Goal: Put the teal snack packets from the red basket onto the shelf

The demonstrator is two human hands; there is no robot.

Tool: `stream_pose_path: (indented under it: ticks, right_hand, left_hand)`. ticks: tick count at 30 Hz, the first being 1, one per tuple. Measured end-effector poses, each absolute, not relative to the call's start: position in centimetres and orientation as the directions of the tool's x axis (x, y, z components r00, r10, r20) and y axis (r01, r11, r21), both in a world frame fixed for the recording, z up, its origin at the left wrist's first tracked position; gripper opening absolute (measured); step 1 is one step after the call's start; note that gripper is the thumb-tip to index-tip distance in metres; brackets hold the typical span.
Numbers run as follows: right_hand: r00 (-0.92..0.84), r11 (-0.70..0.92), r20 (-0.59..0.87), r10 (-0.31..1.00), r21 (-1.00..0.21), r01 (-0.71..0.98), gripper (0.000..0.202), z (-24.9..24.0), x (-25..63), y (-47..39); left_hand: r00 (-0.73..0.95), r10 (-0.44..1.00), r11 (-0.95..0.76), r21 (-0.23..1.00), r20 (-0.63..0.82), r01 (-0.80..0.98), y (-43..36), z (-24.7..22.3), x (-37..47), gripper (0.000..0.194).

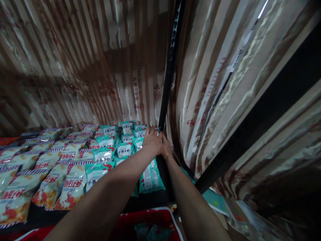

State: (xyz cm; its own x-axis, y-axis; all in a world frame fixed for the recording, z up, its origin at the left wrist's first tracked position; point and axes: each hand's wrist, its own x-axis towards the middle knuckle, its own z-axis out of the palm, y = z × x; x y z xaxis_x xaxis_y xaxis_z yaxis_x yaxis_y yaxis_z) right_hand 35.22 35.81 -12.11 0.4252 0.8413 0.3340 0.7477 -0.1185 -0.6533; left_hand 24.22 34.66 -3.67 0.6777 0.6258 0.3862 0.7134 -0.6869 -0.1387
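Note:
Teal-and-white snack bags [124,150] stand in rows at the right end of a dark shelf [140,203]. My left hand [151,140] lies over the rearmost bags at this end, fingers stretched out and touching them. Beside it, close to the black upright post, is my right hand [166,146]. Its fingers point toward the same back corner; blur and my left hand partly hide them, so their grip is unclear. A teal bag [150,177] lies back-side up in front of my hands, near the shelf's right edge.
Cream-and-red snack bags [67,180] fill the shelf to the left. Below the front edge sits a red bin [160,211] with a white rim and teal bags inside. A black post [170,60] and brown printed curtains [82,67] border the shelf; a slanting bar [240,134] crosses at right.

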Motion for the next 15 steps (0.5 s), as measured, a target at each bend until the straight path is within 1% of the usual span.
stream_pose_path:
  ticks: [2,4,10,15]
  right_hand:
    - [0.394,-0.047,0.354,0.848,-0.691,0.721,0.054,-12.5,35.2,36.1]
    - [0.375,-0.016,0.363,0.853,-0.699,0.714,0.053,-12.9,35.2,36.3]
    - [0.286,0.088,0.440,0.851,-0.656,0.750,0.047,-13.3,35.1,36.9]
    - [0.273,0.101,0.465,0.842,-0.633,0.768,0.050,-13.9,35.3,37.1]
  left_hand:
    - [0.689,0.643,-0.676,-0.174,0.335,0.716,35.0,-3.4,24.3,0.043]
    - [0.705,0.644,-0.683,-0.193,0.296,0.705,35.4,-3.1,24.4,0.043]
    - [0.743,0.624,-0.717,-0.201,0.242,0.667,36.6,-2.8,24.6,0.036]
    - [0.743,0.626,-0.708,-0.225,0.237,0.669,37.5,-3.3,24.7,0.039]
